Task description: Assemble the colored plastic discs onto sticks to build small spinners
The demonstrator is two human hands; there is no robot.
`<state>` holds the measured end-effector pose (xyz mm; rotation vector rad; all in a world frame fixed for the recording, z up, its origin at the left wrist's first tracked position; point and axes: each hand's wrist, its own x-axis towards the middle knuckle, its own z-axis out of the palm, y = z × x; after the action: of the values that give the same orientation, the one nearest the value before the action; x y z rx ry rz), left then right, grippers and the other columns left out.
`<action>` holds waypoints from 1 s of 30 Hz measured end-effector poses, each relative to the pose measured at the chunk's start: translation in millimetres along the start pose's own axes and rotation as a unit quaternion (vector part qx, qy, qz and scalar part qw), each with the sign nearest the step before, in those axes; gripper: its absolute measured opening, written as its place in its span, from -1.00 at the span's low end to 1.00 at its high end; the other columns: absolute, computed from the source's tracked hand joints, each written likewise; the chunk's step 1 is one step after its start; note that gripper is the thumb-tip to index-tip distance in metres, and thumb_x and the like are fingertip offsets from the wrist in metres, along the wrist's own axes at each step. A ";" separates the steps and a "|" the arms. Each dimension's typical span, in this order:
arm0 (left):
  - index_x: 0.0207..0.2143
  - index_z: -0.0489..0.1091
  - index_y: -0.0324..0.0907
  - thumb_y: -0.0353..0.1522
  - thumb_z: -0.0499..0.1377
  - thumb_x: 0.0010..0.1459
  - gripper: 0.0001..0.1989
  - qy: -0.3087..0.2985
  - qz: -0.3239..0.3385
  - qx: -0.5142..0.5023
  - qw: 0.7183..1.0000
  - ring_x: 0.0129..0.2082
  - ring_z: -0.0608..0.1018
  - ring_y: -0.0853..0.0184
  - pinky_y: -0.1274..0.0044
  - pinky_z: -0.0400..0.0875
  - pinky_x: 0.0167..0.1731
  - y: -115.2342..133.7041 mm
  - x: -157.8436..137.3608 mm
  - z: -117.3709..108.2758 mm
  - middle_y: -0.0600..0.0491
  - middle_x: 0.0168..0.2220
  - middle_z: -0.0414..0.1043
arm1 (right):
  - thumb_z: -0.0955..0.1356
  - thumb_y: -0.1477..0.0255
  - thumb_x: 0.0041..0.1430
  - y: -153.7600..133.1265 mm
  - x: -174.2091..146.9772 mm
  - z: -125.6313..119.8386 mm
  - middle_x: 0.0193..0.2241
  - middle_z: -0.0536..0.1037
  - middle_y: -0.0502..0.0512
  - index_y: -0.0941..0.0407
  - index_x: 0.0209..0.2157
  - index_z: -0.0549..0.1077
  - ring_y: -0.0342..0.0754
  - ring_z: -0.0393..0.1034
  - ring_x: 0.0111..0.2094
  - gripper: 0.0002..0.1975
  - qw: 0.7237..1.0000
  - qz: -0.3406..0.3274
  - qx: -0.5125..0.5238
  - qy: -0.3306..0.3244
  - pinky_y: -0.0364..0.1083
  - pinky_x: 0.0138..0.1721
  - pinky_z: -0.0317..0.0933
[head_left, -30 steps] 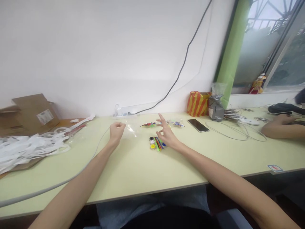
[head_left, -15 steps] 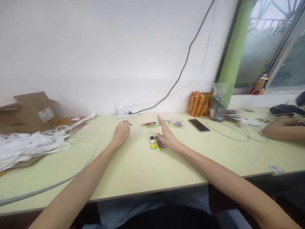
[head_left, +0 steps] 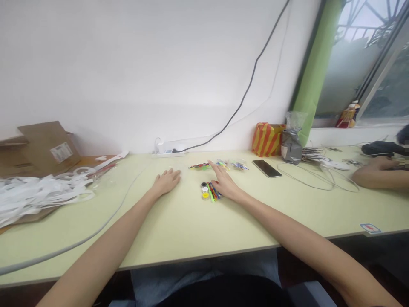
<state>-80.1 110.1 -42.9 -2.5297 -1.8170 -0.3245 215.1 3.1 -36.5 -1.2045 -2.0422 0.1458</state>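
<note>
My left hand lies palm down on the pale table, fingers stretched out, holding nothing. My right hand is open too, its fingers pointing away from me and its thumb beside a bundle of thin coloured strips in red, green and blue. Left of those strips, small round pieces stand in a column: a black one, a white one and a yellow one. Behind my hands are a small heap of coloured pieces and clear bags of small coloured parts, partly hidden by my right fingers.
A phone lies to the right, before a striped bag and a grey pouch. White strips and a cardboard box fill the left. A power strip sits by the wall. Another person's arm rests far right.
My left hand has flattened from a raised, curled pose and shifted slightly right. My right hand has tilted lower, its fingers pointing a little more to the left. The small parts have stayed put.
</note>
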 end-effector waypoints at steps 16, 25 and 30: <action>0.24 0.33 -0.11 -0.44 -0.10 0.29 -0.49 0.074 -0.015 0.036 0.997 0.39 0.07 -0.19 -0.13 0.05 0.21 16.7 -16.2 -10.7 -0.19 0.35 0.14 | 0.41 0.48 0.19 10.3 118.3 21.5 -0.19 0.62 0.23 0.13 -0.22 0.61 0.14 0.45 -0.08 -0.86 0.974 0.032 -0.189 -0.119 0.01 -0.03 0.22; 0.03 0.45 -0.16 -0.38 -0.04 0.34 -0.65 0.210 0.050 -0.057 0.975 0.18 0.35 0.02 0.20 0.21 0.17 53.5 -22.4 -25.9 -0.14 0.07 0.42 | 0.34 0.40 0.32 -3.4 127.0 3.6 -0.07 0.53 0.23 0.15 -0.15 0.53 0.06 0.38 -0.02 -0.84 0.982 0.010 -0.186 -0.041 -0.07 -0.07 0.17; 0.09 0.37 -0.15 -0.27 0.08 0.34 -0.68 0.217 0.166 -0.094 0.957 0.02 0.45 0.07 0.28 0.29 0.02 88.9 -40.2 -36.9 -0.11 -0.01 0.45 | 0.33 0.43 0.31 -28.5 82.2 -17.9 -0.31 0.54 0.10 0.10 -0.21 0.43 -0.01 0.40 -0.29 -0.94 0.995 -0.037 -0.095 0.002 -0.10 -0.25 0.16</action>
<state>-14.9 38.7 -3.7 -2.5480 -1.2335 -0.9872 183.7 47.8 33.5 -1.2390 -2.1325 -0.0893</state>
